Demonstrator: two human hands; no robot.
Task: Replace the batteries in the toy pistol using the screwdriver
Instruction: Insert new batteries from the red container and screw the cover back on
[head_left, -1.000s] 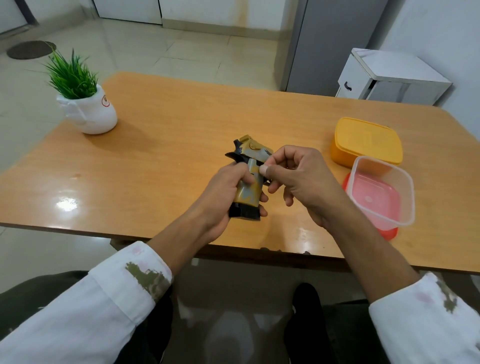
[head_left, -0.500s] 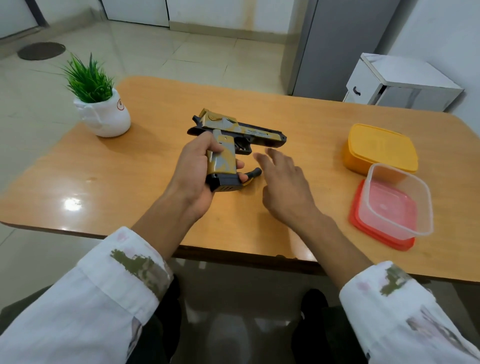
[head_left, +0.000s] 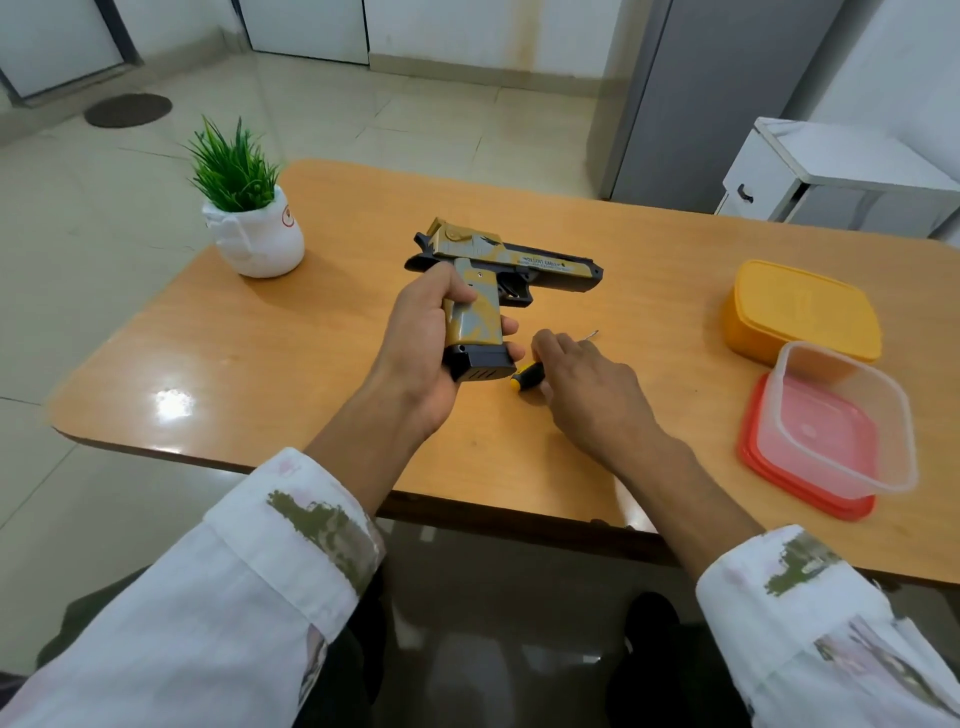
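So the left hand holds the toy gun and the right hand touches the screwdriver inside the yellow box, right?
No. In the head view the screwdriver lies on the table under the right hand, not inside the yellow box. The left hand does hold the toy gun.

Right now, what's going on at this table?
A person holds a toy pistol by its grip in the left hand, raised just over the table. The right hand lies over the screwdriver on the tabletop; only the handle end and the metal tip show, so a firm grip cannot be confirmed. No battery cover looks open yet.
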